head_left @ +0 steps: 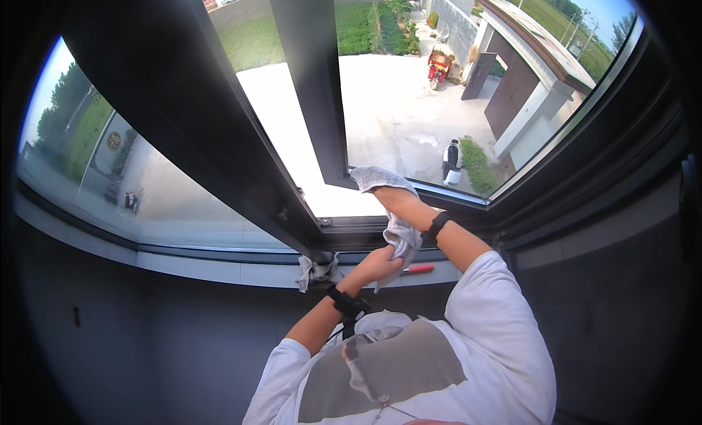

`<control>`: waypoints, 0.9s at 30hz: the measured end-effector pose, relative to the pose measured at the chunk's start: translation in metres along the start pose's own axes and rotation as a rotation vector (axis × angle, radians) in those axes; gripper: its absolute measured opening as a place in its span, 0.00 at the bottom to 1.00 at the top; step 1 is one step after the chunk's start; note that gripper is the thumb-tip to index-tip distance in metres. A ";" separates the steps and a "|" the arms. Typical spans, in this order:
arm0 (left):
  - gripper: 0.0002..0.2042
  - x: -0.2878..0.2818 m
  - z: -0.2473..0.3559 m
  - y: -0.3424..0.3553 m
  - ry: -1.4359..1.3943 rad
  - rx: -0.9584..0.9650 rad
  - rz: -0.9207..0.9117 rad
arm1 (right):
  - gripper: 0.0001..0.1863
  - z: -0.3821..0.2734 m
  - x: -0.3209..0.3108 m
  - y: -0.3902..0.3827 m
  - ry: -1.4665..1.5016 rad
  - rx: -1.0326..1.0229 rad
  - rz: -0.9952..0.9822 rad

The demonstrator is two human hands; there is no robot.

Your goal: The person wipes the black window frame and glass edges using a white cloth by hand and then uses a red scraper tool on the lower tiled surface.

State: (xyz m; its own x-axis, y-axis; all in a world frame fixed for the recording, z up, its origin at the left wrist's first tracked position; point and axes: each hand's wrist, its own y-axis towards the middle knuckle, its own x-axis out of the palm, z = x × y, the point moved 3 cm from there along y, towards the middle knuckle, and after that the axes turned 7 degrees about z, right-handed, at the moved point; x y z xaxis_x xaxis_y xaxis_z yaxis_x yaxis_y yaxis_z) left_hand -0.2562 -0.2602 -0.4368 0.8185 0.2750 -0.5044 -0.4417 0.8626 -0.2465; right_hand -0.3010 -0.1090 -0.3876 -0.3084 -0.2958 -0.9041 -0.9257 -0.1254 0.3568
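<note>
Clearly, the work sits at a window, where a narrow sill (227, 273) of pale tiles with visible joints runs along the foot of dark frames and bends with the lens. Below it, a dim grey wall (197, 330) fills the lower left, with a small dark slot in it. One casement sash (311, 88) stands swung outward, its lower corner close to the right hand (395, 200). A pale grey cloth (403, 235) covers that hand's fingers, so whether they are apart or together I cannot tell; it hangs down beneath the right forearm to the left hand (380, 265), whose fingers are clamped on its lower part, just above the sill. On the sill, a second, crumpled cloth (319, 272) lies to the left of the left hand, and a tool with a red handle (419, 269) lies just to the right of that hand.

Beyond the glass spreads a bright concrete yard (387, 110), with a black-and-white scooter (452, 162) beside a grass strip (477, 165), a red three-wheeled vehicle (438, 68) farther back, and a brown gate (510, 88) set into the wall on the right. Green planting (358, 28) borders the far side.
</note>
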 end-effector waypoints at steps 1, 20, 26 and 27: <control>0.20 0.000 0.001 0.001 -0.014 -0.003 0.019 | 0.18 0.000 -0.004 -0.001 0.008 0.013 -0.030; 0.19 -0.024 0.081 0.024 -0.273 0.252 -0.069 | 0.18 0.025 -0.217 -0.035 -0.556 -0.090 0.510; 0.21 -0.042 0.071 0.037 -0.559 0.214 -0.061 | 0.15 0.021 -0.218 -0.007 -0.632 -0.173 0.832; 0.21 -0.041 0.074 0.030 -0.461 0.146 -0.102 | 0.16 0.031 -0.188 -0.021 -0.660 -0.174 0.700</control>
State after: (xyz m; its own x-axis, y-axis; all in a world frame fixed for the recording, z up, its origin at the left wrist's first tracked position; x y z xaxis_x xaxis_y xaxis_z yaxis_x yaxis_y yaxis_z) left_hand -0.2755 -0.2141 -0.3623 0.9467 0.3172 -0.0566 -0.3221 0.9362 -0.1403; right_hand -0.2305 -0.0218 -0.2324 -0.8857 0.2265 -0.4052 -0.4574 -0.2774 0.8449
